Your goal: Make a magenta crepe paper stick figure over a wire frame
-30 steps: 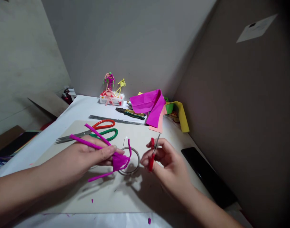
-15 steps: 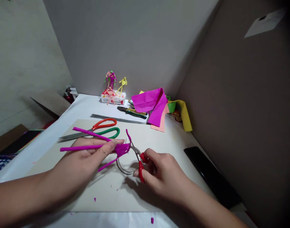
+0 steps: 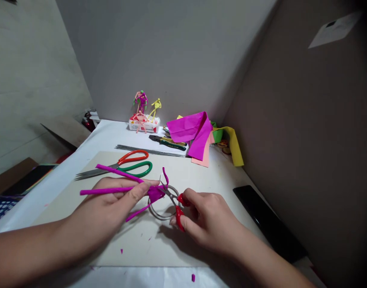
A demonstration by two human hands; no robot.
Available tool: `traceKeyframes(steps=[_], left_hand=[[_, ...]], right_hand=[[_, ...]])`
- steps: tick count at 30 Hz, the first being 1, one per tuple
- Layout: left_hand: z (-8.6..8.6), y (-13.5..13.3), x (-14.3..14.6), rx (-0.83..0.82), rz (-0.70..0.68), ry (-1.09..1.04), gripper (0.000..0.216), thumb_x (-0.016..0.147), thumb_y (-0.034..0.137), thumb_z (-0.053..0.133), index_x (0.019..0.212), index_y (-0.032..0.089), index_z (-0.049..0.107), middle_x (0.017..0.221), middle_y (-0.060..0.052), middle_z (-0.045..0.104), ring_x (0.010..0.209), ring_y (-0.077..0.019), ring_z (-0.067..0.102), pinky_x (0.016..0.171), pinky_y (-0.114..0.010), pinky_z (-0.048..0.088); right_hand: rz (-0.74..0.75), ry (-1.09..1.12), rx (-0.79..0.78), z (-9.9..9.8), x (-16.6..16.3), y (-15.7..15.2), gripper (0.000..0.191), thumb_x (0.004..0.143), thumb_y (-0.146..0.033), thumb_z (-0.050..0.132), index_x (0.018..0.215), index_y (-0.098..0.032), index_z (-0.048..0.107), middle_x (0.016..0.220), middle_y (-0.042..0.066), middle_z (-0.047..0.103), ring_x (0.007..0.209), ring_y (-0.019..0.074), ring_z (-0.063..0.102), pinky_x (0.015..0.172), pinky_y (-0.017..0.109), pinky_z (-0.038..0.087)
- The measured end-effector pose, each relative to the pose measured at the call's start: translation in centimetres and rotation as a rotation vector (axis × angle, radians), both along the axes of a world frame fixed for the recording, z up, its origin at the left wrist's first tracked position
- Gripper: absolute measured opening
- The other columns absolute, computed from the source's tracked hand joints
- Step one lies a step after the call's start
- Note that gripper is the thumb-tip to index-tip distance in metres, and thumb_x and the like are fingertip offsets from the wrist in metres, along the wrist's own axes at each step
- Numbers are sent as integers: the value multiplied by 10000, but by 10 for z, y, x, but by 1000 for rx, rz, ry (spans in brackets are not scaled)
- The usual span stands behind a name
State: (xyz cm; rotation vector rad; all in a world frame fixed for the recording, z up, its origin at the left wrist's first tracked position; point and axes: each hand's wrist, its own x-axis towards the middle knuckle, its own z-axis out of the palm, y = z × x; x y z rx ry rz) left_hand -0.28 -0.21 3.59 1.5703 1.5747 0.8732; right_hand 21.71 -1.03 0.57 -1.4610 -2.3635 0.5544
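Observation:
My left hand (image 3: 111, 202) grips a branched magenta piece of paper-wrapped wire (image 3: 120, 175), with several thin arms spreading from a crumpled tuft (image 3: 155, 194). My right hand (image 3: 204, 222) holds small red-handled scissors (image 3: 171, 195), and their steel blades reach into the tuft's right side. Just beneath both hands, a wire ring (image 3: 159, 215) lies on the grey board (image 3: 135, 244), partly hidden by the tuft and scissors. Whether the blades are cutting the paper is hard to tell.
Large red-and-green-handled scissors (image 3: 132, 165) lie on the board, with magenta scraps (image 3: 121, 251) nearby. Behind are a wire bundle (image 3: 147, 151), pliers (image 3: 168, 142), colored paper sheets (image 3: 192, 134), small wire figures (image 3: 140, 102) on a white box (image 3: 144, 125), and a black phone (image 3: 269, 223) at right.
My hands have moved slightly to the right since the previous moment. Compared with a second ago, the small scissors have swung to the tuft, and their blades now reach into it.

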Motion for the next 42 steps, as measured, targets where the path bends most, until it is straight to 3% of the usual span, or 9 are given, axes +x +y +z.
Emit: traceKeyframes(steps=[3,12,17,24,29,36,42], left_hand=[[-3,-1,-1,65,-64,0,216,826,426,622,825,282,782,938,-7,758,971,-247,647,922,-269,486],[7,0,1,35,-51,24,190,794,370,638,735,269,787,907,-29,766,1008,-286,640,908,-343,518],[5,-2,0,115,-52,105,365,807,519,522,819,273,791,896,-42,768,972,-302,667,907,-438,535],[4,-2,-1,129,-127,165,448,826,606,448,867,313,784,928,-17,772,957,-297,698,861,-444,573],[0,-3,-5,227,-66,219,496,804,638,447,833,282,792,932,-59,769,972,-323,686,848,-463,575],[1,-4,-10,177,-69,184,463,813,622,460,906,298,777,1014,-41,750,1043,-303,653,928,-463,529],[3,-6,-10,95,-120,173,467,818,645,433,923,338,769,1045,-15,744,1081,-296,637,966,-476,498]], right_hand=[[30,-9,16,-1,1,0,116,813,-304,534,789,-209,471,640,-21,541,534,111,408,541,230,256],[33,-41,61,-3,0,0,64,821,-267,512,824,-203,509,655,-12,544,544,117,428,547,232,267],[41,-22,99,-5,1,-1,51,815,-245,505,787,-205,492,638,-18,531,536,113,412,540,230,258],[2,-43,175,-14,0,2,116,850,-242,474,739,-207,479,584,-32,506,494,102,362,514,231,216],[-7,0,229,-14,5,3,109,857,-229,474,749,-210,482,593,-32,511,502,102,372,520,226,228],[45,1,122,2,5,-2,67,799,-228,536,775,-214,475,628,-33,516,532,108,407,535,224,259],[72,-23,83,2,3,-2,63,806,-245,535,798,-218,479,657,-25,538,551,115,428,548,229,276]])
